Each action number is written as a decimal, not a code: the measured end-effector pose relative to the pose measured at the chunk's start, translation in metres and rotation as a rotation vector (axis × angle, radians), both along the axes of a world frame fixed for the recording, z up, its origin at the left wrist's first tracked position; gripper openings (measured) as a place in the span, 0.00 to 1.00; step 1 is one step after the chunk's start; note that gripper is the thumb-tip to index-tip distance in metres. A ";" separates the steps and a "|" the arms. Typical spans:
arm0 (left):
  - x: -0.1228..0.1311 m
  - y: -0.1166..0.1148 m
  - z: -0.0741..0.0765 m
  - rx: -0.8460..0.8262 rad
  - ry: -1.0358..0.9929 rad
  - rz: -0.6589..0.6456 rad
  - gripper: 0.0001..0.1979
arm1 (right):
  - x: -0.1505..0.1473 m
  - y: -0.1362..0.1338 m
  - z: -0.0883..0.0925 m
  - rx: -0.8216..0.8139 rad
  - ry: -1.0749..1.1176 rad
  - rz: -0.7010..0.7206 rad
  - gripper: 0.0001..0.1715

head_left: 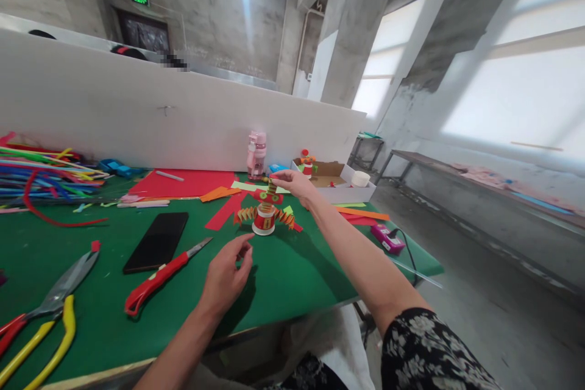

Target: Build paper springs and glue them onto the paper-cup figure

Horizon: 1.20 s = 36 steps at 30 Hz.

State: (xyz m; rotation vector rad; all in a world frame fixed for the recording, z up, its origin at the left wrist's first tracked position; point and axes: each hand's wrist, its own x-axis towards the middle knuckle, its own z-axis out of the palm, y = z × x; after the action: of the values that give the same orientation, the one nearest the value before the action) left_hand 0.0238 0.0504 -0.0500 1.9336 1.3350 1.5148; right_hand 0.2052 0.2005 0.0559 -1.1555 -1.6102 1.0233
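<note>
A small paper-cup figure point(264, 219) in red and white stands upright on the green table, with pleated orange paper arms out to both sides and a red head with green round eyes. My right hand point(295, 184) reaches over from the right. Its fingertips are pinched at the folded strip on top of the head. In front of the cup is my left hand point(228, 271), fingers loosely bent, thumb apart from the forefinger, holding nothing. Red paper strips point(225, 211) lie just left of the figure.
On the left are a utility knife point(159, 280), black phone point(156, 242), large shears point(57, 301) and pipe cleaners point(50, 180). A pink bottle point(256, 155) stands behind. At right are a cardboard box point(331, 190) with a second figure point(308, 164) and a purple power socket point(387, 239).
</note>
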 end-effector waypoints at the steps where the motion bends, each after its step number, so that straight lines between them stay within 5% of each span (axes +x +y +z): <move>1: 0.000 0.000 0.000 0.001 -0.002 0.000 0.16 | 0.000 -0.001 -0.001 -0.002 0.000 0.000 0.07; 36: -0.001 0.002 -0.006 -0.004 0.062 -0.010 0.16 | 0.003 0.005 -0.014 0.026 0.043 0.038 0.10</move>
State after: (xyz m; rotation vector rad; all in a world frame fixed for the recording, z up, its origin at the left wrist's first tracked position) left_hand 0.0225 0.0522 -0.0556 1.9970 1.3503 1.4576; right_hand 0.2080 0.2058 0.0423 -1.0820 -1.6119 1.0415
